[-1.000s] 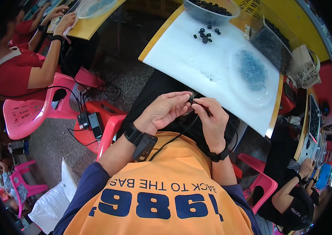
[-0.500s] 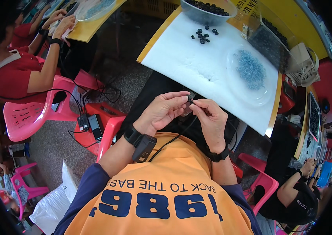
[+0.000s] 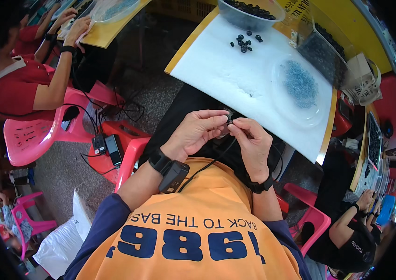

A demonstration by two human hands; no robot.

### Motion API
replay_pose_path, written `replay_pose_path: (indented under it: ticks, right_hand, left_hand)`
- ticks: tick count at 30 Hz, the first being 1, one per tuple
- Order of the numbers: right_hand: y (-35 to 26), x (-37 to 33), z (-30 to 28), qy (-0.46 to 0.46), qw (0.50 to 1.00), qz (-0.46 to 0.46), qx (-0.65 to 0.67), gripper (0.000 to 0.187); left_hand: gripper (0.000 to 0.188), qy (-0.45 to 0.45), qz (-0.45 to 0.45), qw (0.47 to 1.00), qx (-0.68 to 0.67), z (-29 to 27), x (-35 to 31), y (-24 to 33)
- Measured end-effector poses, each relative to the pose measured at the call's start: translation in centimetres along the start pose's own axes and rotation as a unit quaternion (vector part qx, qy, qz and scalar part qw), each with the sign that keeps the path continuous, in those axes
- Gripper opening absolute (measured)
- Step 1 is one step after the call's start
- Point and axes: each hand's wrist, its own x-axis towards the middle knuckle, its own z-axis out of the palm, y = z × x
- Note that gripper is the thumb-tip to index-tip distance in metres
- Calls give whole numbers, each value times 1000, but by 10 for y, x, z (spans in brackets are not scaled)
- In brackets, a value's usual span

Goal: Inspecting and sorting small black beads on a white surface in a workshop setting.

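My left hand (image 3: 200, 132) and my right hand (image 3: 253, 142) meet in front of my lap, just off the near edge of the white mat (image 3: 226, 70). Thumb and forefinger of each are pinched on one small black part (image 3: 229, 120), mostly covered by the fingertips. A loose cluster of small black round parts (image 3: 243, 43) lies on the mat's far side. To the right, a clear shallow plate (image 3: 279, 109) holds many tiny pale blue pieces (image 3: 300, 84).
A clear bowl (image 3: 223, 16) and a clear bin (image 3: 317, 58), both with black parts, stand behind the mat. Pink chairs (image 3: 25, 140) and a red stool (image 3: 97, 163) with cables are at left. Co-workers sit on both sides, one in a red shirt (image 3: 18, 91).
My fingertips have shifted slightly around the small black part, the pinch staying closed. Loose parts, plate and containers keep their places on the table.
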Motion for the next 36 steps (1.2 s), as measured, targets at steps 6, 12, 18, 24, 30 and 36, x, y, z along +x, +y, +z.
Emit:
replay_pose_path:
  ticks: [6,12,18,24,30,36]
  right_hand:
    - [0,0,-1,-10,998,54,21,22]
    - [-15,12,-11,-120,988,-38,-93,40]
    - [-6,14,-17,-169,981,-69,-59,39]
    - [-7,14,-23,-205,978,3,-39,39]
    - [-4,11,-18,-179,980,-66,-59,37]
    - [-12,23,-7,-134,985,-81,-74,34]
  left_hand:
    - [21,-14,12,1000,24,2,0,1]
    - [21,-39,-16,999,31,-5,1,2]
    - [26,-65,-56,996,19,-10,3,1]
    - [30,-87,-69,994,20,-16,5,-3]
    - [35,-118,-58,990,55,-13,5,4]
    - [39,-166,-63,984,34,-16,19,15]
